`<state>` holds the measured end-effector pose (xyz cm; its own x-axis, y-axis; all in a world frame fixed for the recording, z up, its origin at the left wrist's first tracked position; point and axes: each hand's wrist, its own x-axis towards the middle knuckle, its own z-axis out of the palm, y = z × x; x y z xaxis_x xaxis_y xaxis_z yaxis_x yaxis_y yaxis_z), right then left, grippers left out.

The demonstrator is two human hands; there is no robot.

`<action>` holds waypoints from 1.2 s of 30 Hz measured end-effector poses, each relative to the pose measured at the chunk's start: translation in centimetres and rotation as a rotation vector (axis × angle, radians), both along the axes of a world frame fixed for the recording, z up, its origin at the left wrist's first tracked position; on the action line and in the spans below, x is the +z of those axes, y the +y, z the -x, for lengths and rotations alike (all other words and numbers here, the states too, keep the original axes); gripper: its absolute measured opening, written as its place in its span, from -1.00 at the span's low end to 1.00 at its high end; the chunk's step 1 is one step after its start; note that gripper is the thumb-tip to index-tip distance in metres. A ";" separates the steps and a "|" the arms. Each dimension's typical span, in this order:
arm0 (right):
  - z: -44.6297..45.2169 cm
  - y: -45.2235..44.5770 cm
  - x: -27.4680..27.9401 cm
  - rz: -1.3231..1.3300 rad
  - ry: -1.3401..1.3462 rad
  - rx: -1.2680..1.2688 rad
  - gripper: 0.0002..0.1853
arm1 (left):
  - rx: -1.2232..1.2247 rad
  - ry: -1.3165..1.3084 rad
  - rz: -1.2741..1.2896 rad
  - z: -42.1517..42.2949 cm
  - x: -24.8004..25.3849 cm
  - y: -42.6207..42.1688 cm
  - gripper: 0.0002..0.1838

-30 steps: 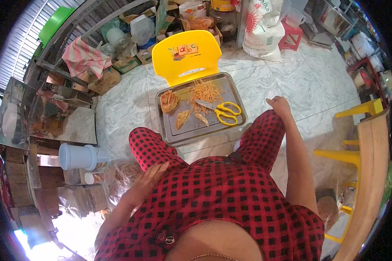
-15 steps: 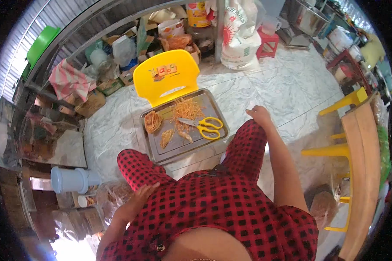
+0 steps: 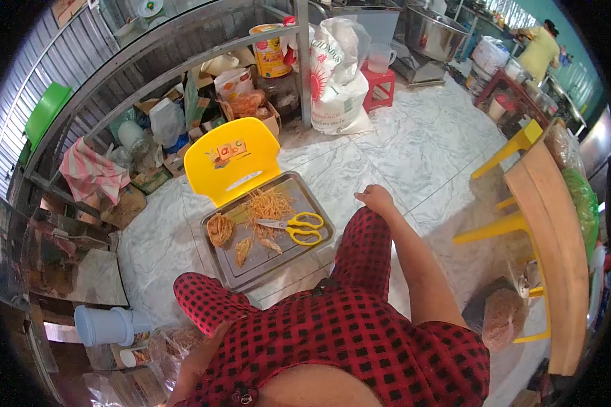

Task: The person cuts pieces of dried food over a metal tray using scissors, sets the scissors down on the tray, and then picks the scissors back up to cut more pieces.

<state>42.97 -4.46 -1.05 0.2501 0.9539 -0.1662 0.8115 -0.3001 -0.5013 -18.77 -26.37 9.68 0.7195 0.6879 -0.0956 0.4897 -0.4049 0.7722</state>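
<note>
My right hand rests at my right knee with its fingers curled together; anything inside them is too small to tell. On my left thigh lies my left hand, its fingers not clearly visible. A metal tray is on the floor between my legs, touched by neither hand. It bears yellow-handled scissors with slightly parted blades, a heap of thin orange-brown strips, a bundled brown piece and two smaller pieces. Behind the tray stands a yellow chair back.
A white sack and a red stool stand beyond. Boxes and bags fill a rack at the back left. Blue-white buckets are at the left, a wooden bench top at the right. Another person is at the far right.
The view has swung up and to the right, so the tray and chair appear lower and further left. The other person has come into view. My hands stay by my legs.
</note>
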 end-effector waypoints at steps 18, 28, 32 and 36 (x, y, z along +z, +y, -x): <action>-0.4 0.1 -1.7 -0.047 -0.067 -0.023 -0.46 | 0.054 0.041 -0.046 1.5 -6.2 0.7 -0.16; 0.2 -0.2 0.3 0.034 -0.043 -0.014 -0.46 | 0.214 0.057 -0.029 -5.7 -4.7 3.8 -0.16; 0.5 -0.3 0.1 -0.018 -0.043 -0.020 -0.47 | 0.307 0.070 -0.029 -7.7 -5.3 3.0 -0.16; 0.4 0.1 -0.2 -0.011 -0.105 0.020 -0.47 | 0.485 0.106 -0.003 -11.1 -1.9 6.6 -0.16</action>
